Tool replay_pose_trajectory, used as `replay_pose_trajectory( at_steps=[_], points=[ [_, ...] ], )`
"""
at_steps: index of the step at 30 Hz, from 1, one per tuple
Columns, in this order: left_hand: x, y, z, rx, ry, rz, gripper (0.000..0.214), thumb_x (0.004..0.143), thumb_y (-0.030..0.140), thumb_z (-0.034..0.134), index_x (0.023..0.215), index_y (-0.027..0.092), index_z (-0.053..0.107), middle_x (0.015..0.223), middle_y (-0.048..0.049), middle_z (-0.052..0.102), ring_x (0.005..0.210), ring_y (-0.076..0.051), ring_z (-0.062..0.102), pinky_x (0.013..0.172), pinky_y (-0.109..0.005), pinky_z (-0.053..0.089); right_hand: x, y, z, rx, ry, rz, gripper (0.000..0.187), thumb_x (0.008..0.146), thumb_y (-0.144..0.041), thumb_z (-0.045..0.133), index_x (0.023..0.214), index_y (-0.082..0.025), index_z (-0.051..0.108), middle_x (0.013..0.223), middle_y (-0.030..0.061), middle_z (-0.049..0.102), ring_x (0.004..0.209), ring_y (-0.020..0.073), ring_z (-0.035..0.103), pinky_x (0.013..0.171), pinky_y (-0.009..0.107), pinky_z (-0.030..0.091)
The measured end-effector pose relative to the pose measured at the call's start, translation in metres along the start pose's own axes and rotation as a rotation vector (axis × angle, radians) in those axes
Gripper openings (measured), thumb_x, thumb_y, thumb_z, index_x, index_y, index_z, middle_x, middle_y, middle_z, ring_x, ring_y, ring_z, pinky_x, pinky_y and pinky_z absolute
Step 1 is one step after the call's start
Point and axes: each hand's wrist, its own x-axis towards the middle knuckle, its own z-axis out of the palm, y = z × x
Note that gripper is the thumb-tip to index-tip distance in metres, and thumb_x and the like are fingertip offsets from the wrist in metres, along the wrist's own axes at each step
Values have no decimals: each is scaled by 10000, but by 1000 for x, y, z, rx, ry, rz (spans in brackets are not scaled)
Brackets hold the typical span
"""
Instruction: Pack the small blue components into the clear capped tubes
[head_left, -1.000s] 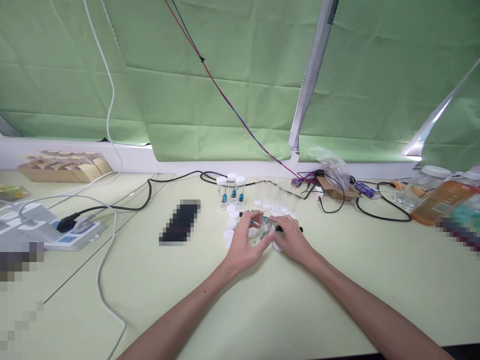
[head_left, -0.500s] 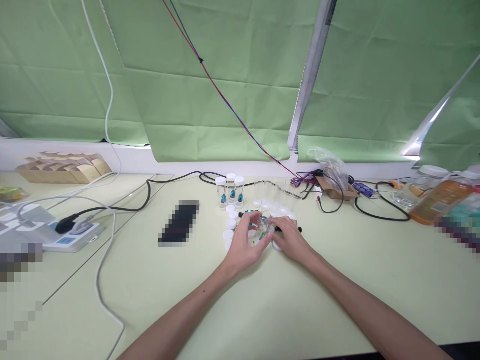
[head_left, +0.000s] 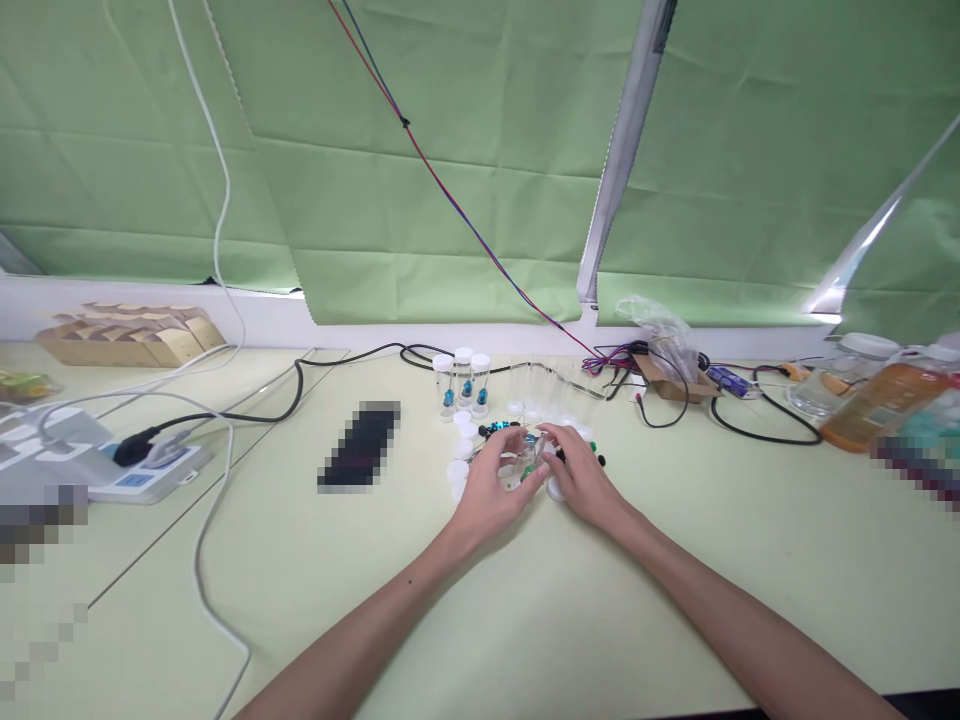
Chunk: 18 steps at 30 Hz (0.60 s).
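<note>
My left hand point(head_left: 491, 492) curls round a clear plastic tube point(head_left: 530, 452) in the middle of the table, thumb at the near side. Close against it, my right hand point(head_left: 581, 475) has its fingers closed in a pinch at the tube's right side; what lies between them is too small to make out. Green and blue small parts show between the hands. White round caps point(head_left: 457, 471) lie left of my left hand. Black and blue small parts point(head_left: 499, 428) lie just beyond my fingers. Three capped tubes point(head_left: 465, 385) with blue pieces inside stand behind.
Several clear tubes point(head_left: 551, 385) stand at the back on white caps. A dark pixelated rectangle point(head_left: 360, 447) lies left of the hands. A power strip point(head_left: 150, 478) with cables is at far left. Right are a cardboard box point(head_left: 679, 380) and an amber bottle point(head_left: 881, 400).
My right hand's fingers have shifted slightly and lifted a little at the tube. My left hand stays nearly in place. The view has moved very slightly.
</note>
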Motion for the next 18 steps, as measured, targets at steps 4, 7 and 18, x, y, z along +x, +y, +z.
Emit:
replay_pose_trajectory(
  at_steps=[4, 7, 18],
  points=[
    [1, -3, 1, -8, -8, -8, 384, 815, 398, 649, 1143, 221, 559, 1204, -90, 606, 1027, -214, 615, 933, -402, 505, 0, -2, -1, 38, 43, -2, 374, 993, -253, 340, 1335, -271, 490, 1133, 93, 522, 1059, 228, 549, 955, 397, 447],
    [0, -5, 2, -3, -14, -19, 357, 813, 394, 647, 1117, 222, 571, 1130, -75, 640, 1005, -214, 625, 929, -405, 508, 1, -5, -2, 63, 70, 10, 359, 1004, -289, 321, 1276, -270, 555, 1130, 92, 494, 997, 213, 575, 934, 378, 468],
    [1, 1, 1, 60, -7, -56, 307, 843, 432, 595, 1030, 191, 633, 913, -53, 671, 825, -196, 621, 800, -350, 500, 3, -10, -3, 144, 165, 46, 243, 985, -328, 411, 1145, -217, 557, 1079, 87, 598, 904, 207, 588, 867, 368, 489]
  ],
)
